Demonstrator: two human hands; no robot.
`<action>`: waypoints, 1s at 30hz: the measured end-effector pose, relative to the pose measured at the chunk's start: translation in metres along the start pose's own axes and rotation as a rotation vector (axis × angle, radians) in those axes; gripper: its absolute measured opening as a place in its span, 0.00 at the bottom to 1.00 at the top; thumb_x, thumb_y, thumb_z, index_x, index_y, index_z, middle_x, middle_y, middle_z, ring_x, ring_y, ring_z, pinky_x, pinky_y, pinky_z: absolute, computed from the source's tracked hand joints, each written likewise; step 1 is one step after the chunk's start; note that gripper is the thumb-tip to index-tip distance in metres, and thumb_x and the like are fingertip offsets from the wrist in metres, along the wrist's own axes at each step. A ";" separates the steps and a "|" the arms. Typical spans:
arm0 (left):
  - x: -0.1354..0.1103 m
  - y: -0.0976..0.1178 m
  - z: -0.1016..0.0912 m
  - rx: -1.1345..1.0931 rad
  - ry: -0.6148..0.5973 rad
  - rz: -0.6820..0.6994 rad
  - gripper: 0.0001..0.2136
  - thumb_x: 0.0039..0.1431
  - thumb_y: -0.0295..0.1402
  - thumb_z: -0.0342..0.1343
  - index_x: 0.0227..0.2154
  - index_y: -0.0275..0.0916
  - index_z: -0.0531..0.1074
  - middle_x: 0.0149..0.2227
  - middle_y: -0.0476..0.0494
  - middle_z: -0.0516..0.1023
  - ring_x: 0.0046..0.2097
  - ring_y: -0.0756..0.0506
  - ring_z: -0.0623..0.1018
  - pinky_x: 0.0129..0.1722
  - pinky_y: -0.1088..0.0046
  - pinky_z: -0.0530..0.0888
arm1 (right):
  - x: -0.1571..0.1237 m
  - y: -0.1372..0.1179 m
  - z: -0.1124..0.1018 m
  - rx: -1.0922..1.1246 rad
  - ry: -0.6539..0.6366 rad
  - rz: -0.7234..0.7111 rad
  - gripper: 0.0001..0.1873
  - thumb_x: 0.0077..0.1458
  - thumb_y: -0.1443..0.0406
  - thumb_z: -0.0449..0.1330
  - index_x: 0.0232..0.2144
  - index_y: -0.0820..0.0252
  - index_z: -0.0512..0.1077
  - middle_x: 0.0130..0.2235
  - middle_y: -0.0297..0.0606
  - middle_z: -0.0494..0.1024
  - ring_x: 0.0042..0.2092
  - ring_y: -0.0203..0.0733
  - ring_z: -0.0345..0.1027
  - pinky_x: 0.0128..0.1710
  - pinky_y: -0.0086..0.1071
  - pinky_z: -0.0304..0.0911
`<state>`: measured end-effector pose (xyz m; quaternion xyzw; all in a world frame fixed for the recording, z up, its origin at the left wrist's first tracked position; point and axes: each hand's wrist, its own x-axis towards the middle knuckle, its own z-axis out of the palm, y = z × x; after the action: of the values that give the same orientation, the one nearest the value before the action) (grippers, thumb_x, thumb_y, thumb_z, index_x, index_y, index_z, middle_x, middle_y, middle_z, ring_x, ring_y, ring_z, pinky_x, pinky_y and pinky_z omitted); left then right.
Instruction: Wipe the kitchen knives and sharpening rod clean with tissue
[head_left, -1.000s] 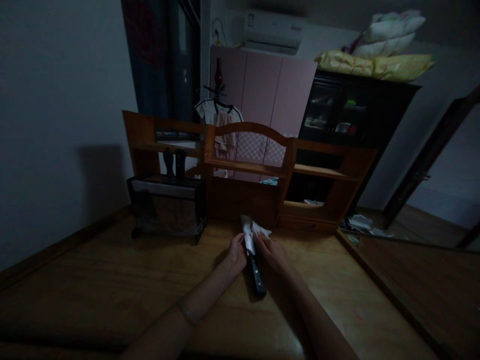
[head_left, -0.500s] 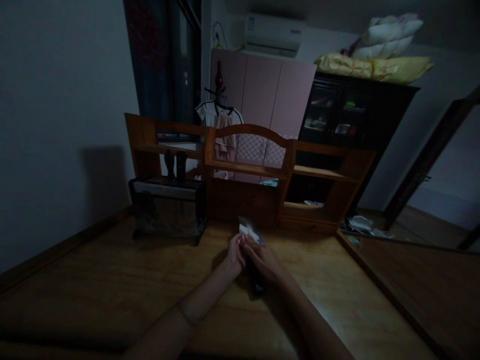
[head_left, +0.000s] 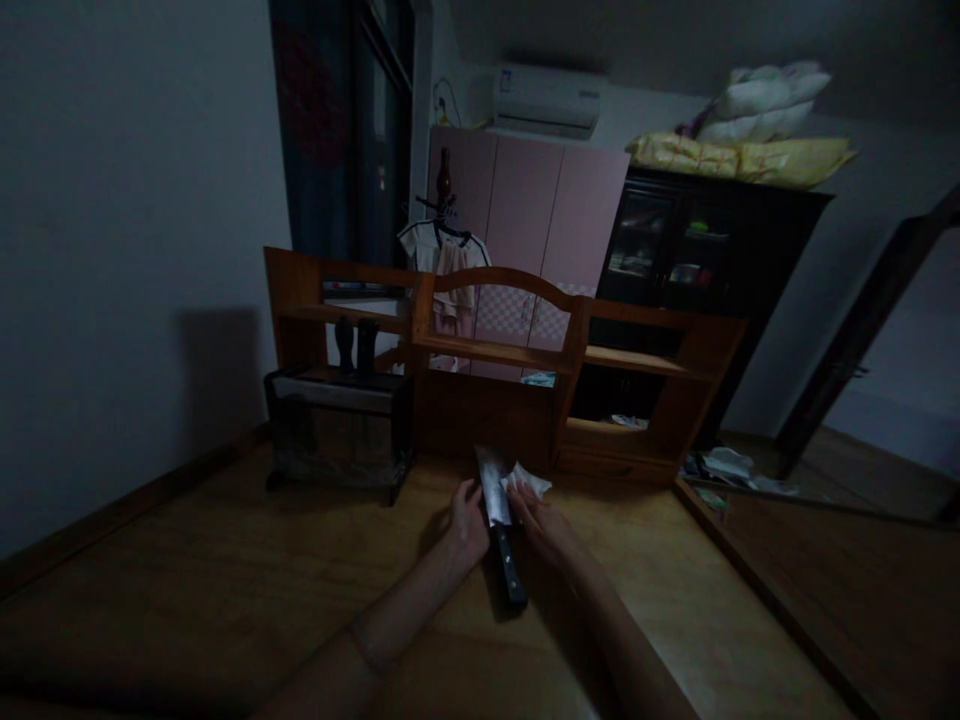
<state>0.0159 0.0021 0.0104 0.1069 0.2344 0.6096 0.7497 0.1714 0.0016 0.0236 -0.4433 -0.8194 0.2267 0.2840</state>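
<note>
A kitchen knife (head_left: 495, 495) with a broad metal blade and a black riveted handle lies between my hands, its handle pointing toward me. My right hand (head_left: 544, 525) pinches a crumpled white tissue (head_left: 529, 480) at the right side of the blade. Close along the blade's left edge is my left hand (head_left: 466, 525), palm turned inward, fingers loosely bent and a little apart. Nothing shows in that hand; whether its fingertips touch the blade is hard to see in the dim light.
A knife block (head_left: 337, 430) with clear sides and two black handles (head_left: 356, 345) sticking up stands at the left on the wooden tabletop (head_left: 300, 590). Behind it runs a wooden shelf unit (head_left: 499, 345). The table has a raised rim (head_left: 757, 570) on the right.
My hands have parted; they were together over the tissue. The tissue is now in my right hand, to the right, and the knife's blade and handle have come into view. The camera tilted up slightly.
</note>
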 end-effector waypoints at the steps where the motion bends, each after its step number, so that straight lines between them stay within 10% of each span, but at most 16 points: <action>1: 0.001 0.000 0.000 -0.006 -0.013 0.001 0.15 0.57 0.41 0.48 0.38 0.35 0.70 0.28 0.42 0.76 0.29 0.45 0.76 0.35 0.69 0.72 | 0.000 0.001 0.000 -0.002 0.001 -0.002 0.30 0.61 0.47 0.39 0.59 0.53 0.57 0.63 0.37 0.54 0.65 0.44 0.41 0.63 0.46 0.40; 30: -0.004 0.000 0.004 -0.005 0.058 -0.005 0.15 0.58 0.40 0.46 0.39 0.36 0.70 0.32 0.40 0.77 0.35 0.43 0.77 0.39 0.69 0.72 | -0.001 -0.011 0.007 -0.052 0.008 -0.053 0.32 0.61 0.47 0.41 0.60 0.55 0.56 0.64 0.37 0.53 0.65 0.44 0.39 0.64 0.44 0.39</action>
<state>0.0179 -0.0008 0.0147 0.0868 0.2550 0.6110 0.7444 0.1608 -0.0055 0.0251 -0.4295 -0.8354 0.1957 0.2815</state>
